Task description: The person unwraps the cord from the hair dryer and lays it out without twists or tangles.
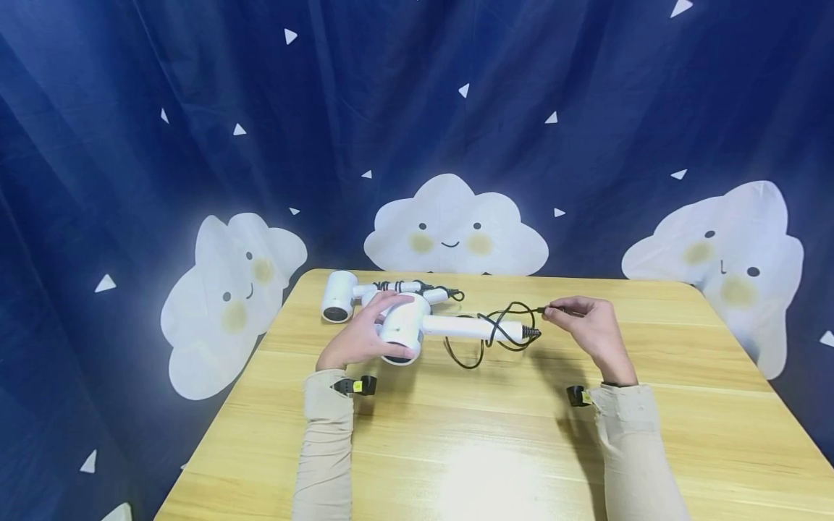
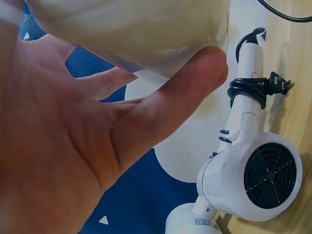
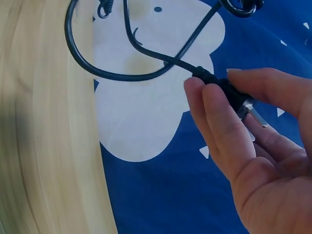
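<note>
Gripping the white dryer (image 1: 405,325) above the counter (image 1: 417,441) with my left hand (image 1: 358,336), I'm pinching its plug (image 3: 238,99) in my right hand (image 1: 589,325); cord (image 3: 117,77) is looping loosely, not neatly wound; two dryers (image 1: 338,289) near the counter's far edge are wearing wound cords.

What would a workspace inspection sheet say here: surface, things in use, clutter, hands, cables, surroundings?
Surface: pale wooden table.
Things in use: one white hair dryer and a black plug.
Clutter: two more white hair dryers beyond it.
Grip: left hand holds the first dryer; right hand pinches the plug.
Cables: black cord, loosely looped across that dryer's handle, runs to the plug; another cord is wound round one of the others.
Surroundings: dark blue curtain with smiling clouds.
</note>
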Demonstrator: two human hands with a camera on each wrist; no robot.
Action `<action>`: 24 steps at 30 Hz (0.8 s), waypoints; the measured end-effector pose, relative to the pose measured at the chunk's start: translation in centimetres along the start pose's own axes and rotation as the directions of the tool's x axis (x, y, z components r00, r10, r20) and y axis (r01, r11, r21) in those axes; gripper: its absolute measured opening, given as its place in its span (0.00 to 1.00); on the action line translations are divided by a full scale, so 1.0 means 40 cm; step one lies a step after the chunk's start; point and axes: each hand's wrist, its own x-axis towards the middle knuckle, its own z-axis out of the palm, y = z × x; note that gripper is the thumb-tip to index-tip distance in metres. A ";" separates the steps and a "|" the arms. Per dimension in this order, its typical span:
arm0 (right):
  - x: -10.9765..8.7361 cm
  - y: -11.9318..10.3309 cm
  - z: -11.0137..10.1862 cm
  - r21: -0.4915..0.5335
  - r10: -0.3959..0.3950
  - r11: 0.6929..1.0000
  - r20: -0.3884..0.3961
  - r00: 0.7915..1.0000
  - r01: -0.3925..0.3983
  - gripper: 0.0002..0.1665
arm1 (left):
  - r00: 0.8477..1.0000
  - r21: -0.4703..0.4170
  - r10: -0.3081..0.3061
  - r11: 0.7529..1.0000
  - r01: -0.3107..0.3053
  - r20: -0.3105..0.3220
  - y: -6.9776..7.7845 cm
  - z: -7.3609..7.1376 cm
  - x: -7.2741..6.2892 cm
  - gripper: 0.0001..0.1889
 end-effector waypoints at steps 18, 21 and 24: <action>0.007 -0.016 0.009 0.548 0.045 0.833 -0.202 0.978 0.075 0.10 | 1.000 0.019 0.012 1.000 -0.012 -0.020 -0.012 -0.002 0.000 0.50; 0.012 -0.018 0.011 0.684 0.052 0.719 -0.225 0.973 0.120 0.07 | 1.000 0.027 0.011 1.000 -0.010 -0.026 -0.016 -0.002 0.001 0.50; 0.017 -0.020 0.019 0.754 0.057 0.636 -0.255 0.965 0.162 0.08 | 1.000 0.032 0.006 0.999 -0.006 -0.022 -0.016 0.002 0.002 0.50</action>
